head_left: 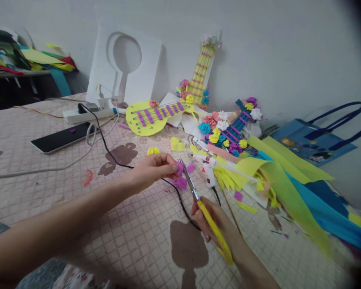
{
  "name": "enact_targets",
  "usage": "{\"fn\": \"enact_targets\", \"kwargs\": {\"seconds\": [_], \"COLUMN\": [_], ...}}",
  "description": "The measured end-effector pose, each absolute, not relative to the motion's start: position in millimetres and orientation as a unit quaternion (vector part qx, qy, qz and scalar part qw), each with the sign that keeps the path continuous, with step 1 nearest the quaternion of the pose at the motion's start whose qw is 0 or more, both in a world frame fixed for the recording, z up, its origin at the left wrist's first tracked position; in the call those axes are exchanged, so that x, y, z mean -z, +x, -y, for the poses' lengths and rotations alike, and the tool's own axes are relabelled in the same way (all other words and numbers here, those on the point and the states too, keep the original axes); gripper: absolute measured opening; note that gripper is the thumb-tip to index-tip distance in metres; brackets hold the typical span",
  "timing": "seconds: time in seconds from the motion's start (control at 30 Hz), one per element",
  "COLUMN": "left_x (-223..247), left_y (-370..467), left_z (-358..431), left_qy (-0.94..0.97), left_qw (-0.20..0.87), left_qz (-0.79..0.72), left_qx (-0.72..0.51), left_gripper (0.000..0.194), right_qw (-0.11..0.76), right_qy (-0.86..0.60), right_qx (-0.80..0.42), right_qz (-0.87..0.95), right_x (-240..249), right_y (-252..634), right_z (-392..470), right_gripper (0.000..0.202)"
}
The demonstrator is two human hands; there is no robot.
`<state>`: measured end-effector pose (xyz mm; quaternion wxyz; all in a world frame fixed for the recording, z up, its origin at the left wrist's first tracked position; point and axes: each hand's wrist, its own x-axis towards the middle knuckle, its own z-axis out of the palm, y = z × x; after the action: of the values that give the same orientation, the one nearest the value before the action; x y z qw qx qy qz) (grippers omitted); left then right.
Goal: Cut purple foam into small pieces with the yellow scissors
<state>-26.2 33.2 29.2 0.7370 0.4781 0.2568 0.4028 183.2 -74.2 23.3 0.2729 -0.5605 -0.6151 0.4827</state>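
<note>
Two hands: left hand [161, 168] pinching purple paper [179, 168]; right hand [210, 218] gripping scissors [195, 192]

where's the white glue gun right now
In the head view, the white glue gun lies right of centre on the patterned cloth, just beyond the scissors in the right hand.

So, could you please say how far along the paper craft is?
The yellow paper guitar, with its purple strips, and the flower-trimmed blue guitar look done. In hand, the left hand holds a purple paper piece at the tips of the scissors in the right hand. Apparently left are the loose purple pieces nearby and the purple square near the glue gun; total unclear.
</note>
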Motion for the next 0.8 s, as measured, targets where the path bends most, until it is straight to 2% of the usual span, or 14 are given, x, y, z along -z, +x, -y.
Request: {"fn": "enact_targets", "kwargs": {"seconds": [0.4,0.63,0.8], "left_x": [-30,-28,-28], "left_y": [-26,-26,-26], "left_z": [-34,-36,-34], "left_qy": [0.495,0.492,0.48], "left_qw": [0.726,0.728,0.739], "left_qz": [-0.262,-0.255,-0.24], "left_qx": [-0.399,-0.403,-0.408], "left_gripper": [0.023,0.025,0.027], "right_qw": [0.276,0.307,0.291], "right_qy": [-0.57,-0.556,-0.56], "right_qx": [-0.478,-0.493,-0.51], "right_qz": [0.609,0.594,0.584], "right_x": [-22,-15,-14], "right_y": [183,185,185], "right_z": [72,72,73], "right_gripper": [0.049,0.046,0.051]}}
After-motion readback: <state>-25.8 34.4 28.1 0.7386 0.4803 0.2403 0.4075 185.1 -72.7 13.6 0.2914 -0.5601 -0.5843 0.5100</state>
